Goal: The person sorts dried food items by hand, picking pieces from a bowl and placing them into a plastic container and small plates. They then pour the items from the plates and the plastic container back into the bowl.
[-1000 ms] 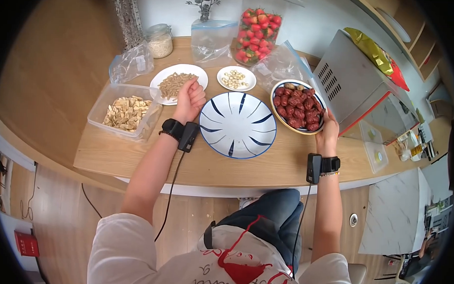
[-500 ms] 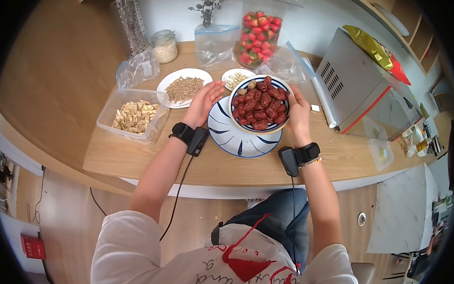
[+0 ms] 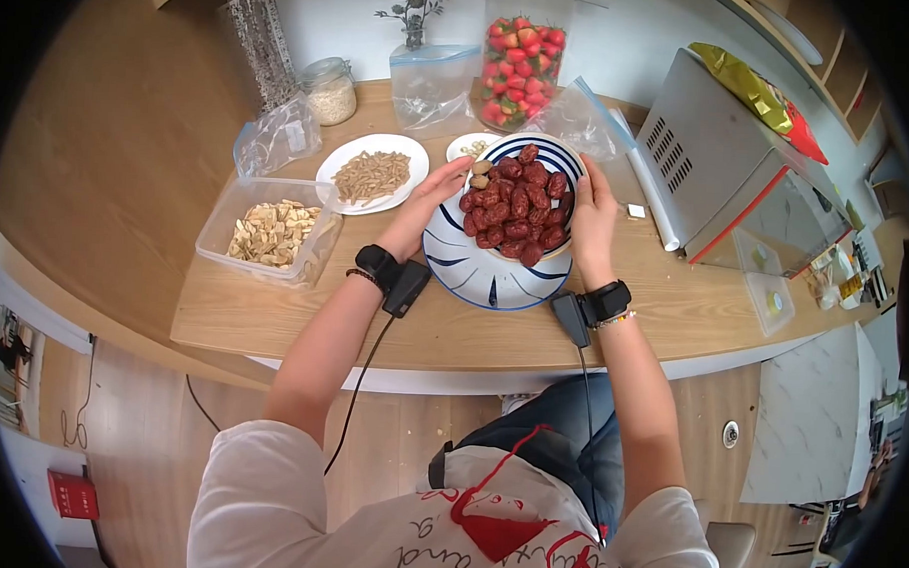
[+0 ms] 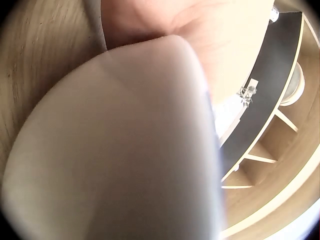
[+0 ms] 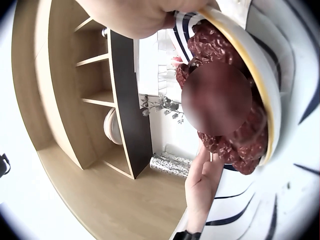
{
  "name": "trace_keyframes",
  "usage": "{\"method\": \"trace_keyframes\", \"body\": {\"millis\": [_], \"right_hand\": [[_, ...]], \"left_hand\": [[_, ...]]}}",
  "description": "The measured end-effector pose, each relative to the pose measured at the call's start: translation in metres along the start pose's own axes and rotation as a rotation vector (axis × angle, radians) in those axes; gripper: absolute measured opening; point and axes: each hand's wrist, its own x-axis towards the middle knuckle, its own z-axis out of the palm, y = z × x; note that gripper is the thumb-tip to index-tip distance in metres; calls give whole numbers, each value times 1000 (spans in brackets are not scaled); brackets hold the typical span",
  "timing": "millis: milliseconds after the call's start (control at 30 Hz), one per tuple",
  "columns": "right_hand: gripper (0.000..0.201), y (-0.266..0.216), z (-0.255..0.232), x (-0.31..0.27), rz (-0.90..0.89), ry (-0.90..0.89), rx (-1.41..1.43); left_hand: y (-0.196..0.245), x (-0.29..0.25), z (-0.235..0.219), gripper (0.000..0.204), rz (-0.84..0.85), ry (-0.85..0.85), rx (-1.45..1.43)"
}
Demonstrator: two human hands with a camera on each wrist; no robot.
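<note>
A bowl with dark blue stripes (image 3: 544, 149), filled with wrinkled red dates (image 3: 517, 211), tilts toward the person above a large white plate with blue streaks (image 3: 494, 288). My right hand (image 3: 594, 224) grips the bowl's right rim, also near the top of the right wrist view. At the opposite side, my left hand (image 3: 422, 208) holds the bowl's wall; the left wrist view shows its palm close against the pale outside (image 4: 115, 145). Two small brown pieces (image 3: 480, 173) lie among the dates at the bowl's left. The dates are heaped toward the lower rim.
To the left are a clear tub of dried slices (image 3: 271, 235) and a white plate (image 3: 412, 154) of short tan sticks. A small dish (image 3: 461, 144) of pale seeds sits behind the bowl. Strawberries (image 3: 522, 71) in a bag, plastic bags and a jar (image 3: 329, 91) line the back; a grey oven (image 3: 685, 142) stands right.
My right hand has brought the bowl leftward from the table's right side to above the large plate. My left hand has come to the bowl's left side, and the bowl now tips toward the person.
</note>
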Motion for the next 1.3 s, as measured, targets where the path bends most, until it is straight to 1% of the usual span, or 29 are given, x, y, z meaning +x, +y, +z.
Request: {"method": "trace_keyframes", "body": {"millis": [100,200,300,400,500,600,700,733,933,1033,1133,1300], "right_hand": [[33,1,2,0,-16,5,28],[33,-5,3,0,-69,6,16],[33,-3,4,1,-117,16,5],[33,-4,4,2,-119,17,34],[33,-7,0,3,-162,-14,-27],[33,-12,-6,7,-224,-75,-29],[35,-17,-9,11,-374,-89,-159],[36,-20,-10,11,-417,-93,-207],[47,-21,-9,12,-430,-106,-217],[49,-25,-13,14,-530,-135,-270],[48,-27,-13,12,-580,-139,-291],[47,-30,-14,9,-563,-153,-266]], "left_hand": [[-1,2,-1,47,21,-5,34],[0,2,0,48,-2,2,2],[5,0,3,51,13,29,92],[8,-1,3,53,38,10,109],[10,-2,4,55,45,1,120],[4,1,-1,55,63,-20,45],[3,2,-4,54,98,-4,45],[2,2,-4,54,96,-10,35],[-1,2,-9,54,66,-34,1],[-2,4,-9,53,42,-38,10],[-1,5,-8,52,31,-53,52],[-1,5,-7,51,-13,-6,-4]]}}
